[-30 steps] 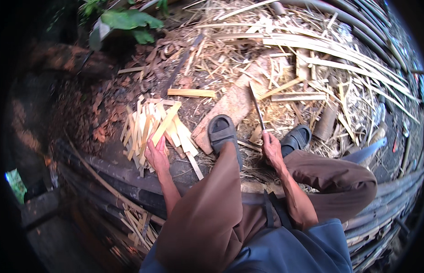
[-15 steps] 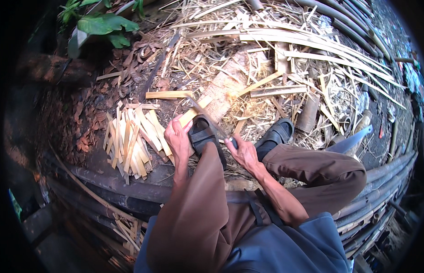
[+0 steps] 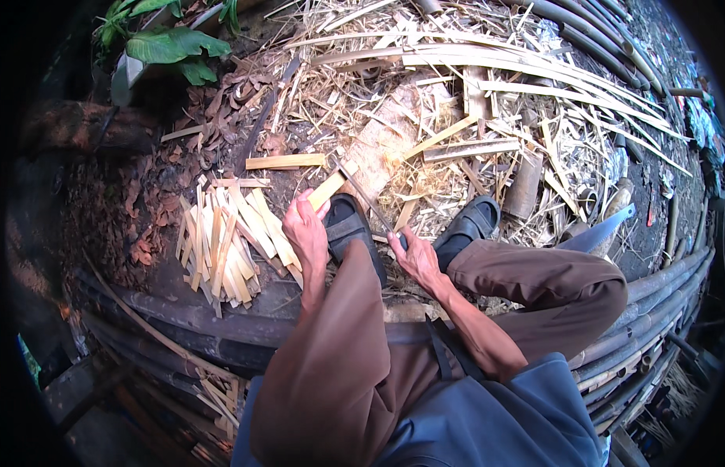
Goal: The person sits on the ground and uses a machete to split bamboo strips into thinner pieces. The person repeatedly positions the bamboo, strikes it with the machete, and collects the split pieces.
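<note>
"Knife [image 3: 368,200] first: where is it?"

"In the right hand [image 3: 416,257], fingers wrapped round the handle. Blade runs forward and leftward from that fist, tip by the far end of a pale wood slat [image 3: 327,190]."

"And the left hand [image 3: 303,227]?"

"Pinching that slat near its close end, thumb against fingers. Slat points ahead and a little right of the left hand, toward a broad board [image 3: 380,152]. Can't tell whether edge meets wood, or whether the slat rests on the board."

"What could go wrong?"

"Foot, mainly. A sandal [image 3: 347,222] sits between the hands, its front just beside both slat and blade. If the edge skids off the wood, or the right hand pulls too hard, it could catch the foot."

"Left fingers?"

"Exposed too, I judge; they sit near the blade's line. A twisting slat or a weak pinch could let the edge skate toward them."

"Anything else close?"

"Heap of slats [image 3: 230,241] just left of the left hand. Saw [image 3: 600,233] well right of the right hand, out of the way."
</note>
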A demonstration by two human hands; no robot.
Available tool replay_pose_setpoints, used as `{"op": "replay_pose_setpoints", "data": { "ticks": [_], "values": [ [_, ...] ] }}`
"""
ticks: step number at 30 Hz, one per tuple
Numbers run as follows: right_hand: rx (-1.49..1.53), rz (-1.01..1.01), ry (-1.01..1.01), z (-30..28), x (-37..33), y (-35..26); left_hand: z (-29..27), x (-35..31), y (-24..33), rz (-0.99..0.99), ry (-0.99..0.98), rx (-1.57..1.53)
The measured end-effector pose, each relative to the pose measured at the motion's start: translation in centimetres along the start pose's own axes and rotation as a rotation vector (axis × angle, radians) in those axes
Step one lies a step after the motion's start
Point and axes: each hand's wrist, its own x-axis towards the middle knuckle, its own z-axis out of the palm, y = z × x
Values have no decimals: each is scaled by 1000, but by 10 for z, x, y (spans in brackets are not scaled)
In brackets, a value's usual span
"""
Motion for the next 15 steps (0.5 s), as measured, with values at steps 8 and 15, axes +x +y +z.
{"op": "replay_pose_setpoints", "data": {
  "ticks": [8,15],
  "values": [
    [586,81,387,8,31,54,-93,6,-7,61,216,5],
    [521,176,284,-28,22,21,-148,23,-28,430,452,656]
  ]
}}
